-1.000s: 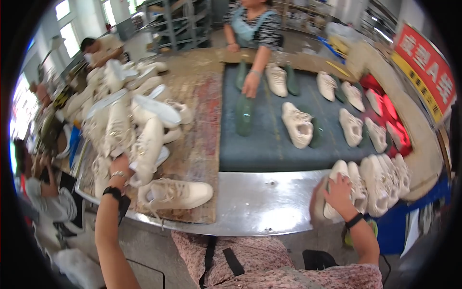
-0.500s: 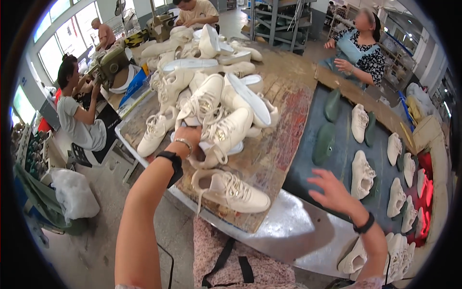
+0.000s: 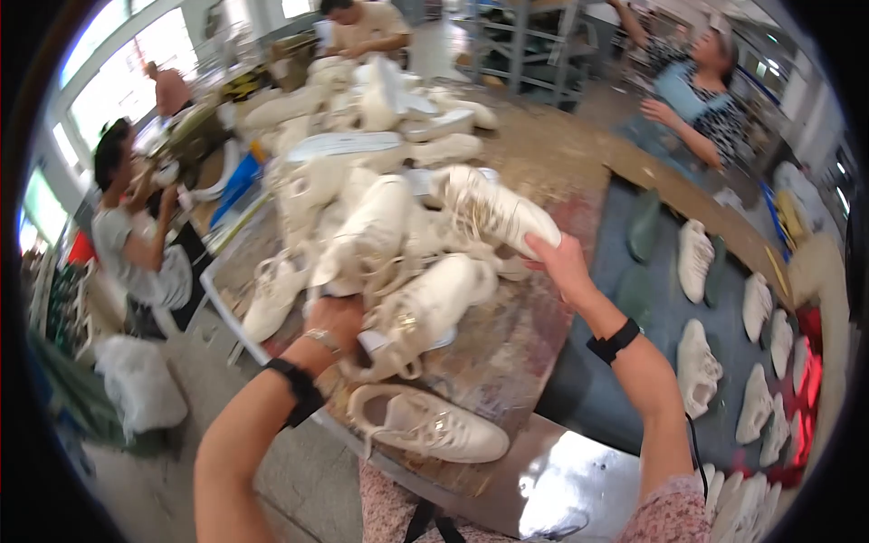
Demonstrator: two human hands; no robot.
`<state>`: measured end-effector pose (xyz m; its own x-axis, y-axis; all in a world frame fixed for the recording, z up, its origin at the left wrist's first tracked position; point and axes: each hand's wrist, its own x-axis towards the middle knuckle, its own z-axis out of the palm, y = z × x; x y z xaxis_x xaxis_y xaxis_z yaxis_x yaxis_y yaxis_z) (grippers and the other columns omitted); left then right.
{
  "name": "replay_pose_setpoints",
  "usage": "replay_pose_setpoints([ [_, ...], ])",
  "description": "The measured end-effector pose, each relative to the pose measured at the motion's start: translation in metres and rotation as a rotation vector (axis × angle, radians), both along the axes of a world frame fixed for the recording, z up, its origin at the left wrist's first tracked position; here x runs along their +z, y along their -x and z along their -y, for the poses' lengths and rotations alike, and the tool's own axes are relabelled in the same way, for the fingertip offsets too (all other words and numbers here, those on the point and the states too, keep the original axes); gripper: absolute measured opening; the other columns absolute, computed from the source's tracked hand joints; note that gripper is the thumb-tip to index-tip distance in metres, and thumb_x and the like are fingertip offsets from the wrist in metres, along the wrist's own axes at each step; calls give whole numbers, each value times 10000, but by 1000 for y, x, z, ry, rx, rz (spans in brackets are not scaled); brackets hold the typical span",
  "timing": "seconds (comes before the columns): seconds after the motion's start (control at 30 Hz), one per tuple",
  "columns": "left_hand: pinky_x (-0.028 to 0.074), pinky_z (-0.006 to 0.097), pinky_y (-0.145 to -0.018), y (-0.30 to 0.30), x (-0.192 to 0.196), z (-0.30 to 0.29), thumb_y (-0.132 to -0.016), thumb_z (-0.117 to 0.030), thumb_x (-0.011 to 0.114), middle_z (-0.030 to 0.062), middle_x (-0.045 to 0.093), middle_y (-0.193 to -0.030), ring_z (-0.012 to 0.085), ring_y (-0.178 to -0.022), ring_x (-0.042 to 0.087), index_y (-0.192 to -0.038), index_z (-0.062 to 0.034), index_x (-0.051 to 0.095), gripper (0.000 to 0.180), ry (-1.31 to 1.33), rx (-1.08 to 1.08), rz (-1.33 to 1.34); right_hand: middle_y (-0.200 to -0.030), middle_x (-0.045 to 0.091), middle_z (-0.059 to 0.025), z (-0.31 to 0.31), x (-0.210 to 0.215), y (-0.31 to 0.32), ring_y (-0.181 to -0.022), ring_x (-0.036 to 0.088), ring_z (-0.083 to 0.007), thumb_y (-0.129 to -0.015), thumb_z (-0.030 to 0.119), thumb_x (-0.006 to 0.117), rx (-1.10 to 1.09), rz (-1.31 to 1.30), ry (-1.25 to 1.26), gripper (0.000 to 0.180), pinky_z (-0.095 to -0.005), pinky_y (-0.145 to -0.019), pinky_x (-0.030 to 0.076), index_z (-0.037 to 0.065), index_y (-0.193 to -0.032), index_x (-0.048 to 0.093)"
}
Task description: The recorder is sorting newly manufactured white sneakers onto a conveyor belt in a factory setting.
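My right hand (image 3: pixel 559 267) is closed round the toe of a cream lace-up sneaker (image 3: pixel 493 210), lifted at the right side of a heap of similar shoes. At the near-left side of the heap, my left hand (image 3: pixel 335 321) grips the heel end of another cream sneaker (image 3: pixel 369 226), whose toe points away; its fingertips are hidden. Between my hands, a third sneaker (image 3: pixel 444 294) leans with laces loose. One more sneaker (image 3: pixel 430 423) lies on its own near the table's front edge.
The heap rests on a worn wooden table (image 3: pixel 534 362). To the right, a dark conveyor belt (image 3: pixel 597 362) carries sneakers and green shoe lasts (image 3: pixel 644 226) beside a red-lit opening (image 3: pixel 808 389). A co-worker (image 3: pixel 697 100) stands beyond the belt; others sit at machines on the left.
My right hand has moved from over the belt to the heap and taken hold of a sneaker's toe. My left hand's sneaker has shifted slightly nearer. The far-right co-worker has raised an arm.
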<state>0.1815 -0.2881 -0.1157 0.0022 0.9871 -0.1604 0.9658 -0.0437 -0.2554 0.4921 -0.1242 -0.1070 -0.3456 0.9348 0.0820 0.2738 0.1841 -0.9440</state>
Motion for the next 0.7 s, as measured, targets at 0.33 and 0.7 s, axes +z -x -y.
replay_pose_setpoints([
  [0.33,489,357,-537,6,-8,-5,-697,-129,588,103,627,-689,242,-630,629,-874,-16,555,212,44,-131,-129,-1121,556,-148,-169,-103,-188,-1004,560,-318,-855,172,594,-400,-1323,331,338,-436,-810,546,24,-1138,482],
  [0.7,509,357,-613,0,4,2,-719,-129,576,107,655,-775,249,-715,653,-874,-53,578,173,170,18,-163,-1137,481,-346,-144,-120,-182,-932,607,-387,-938,322,441,-531,-953,801,552,-428,-718,571,29,-1334,192],
])
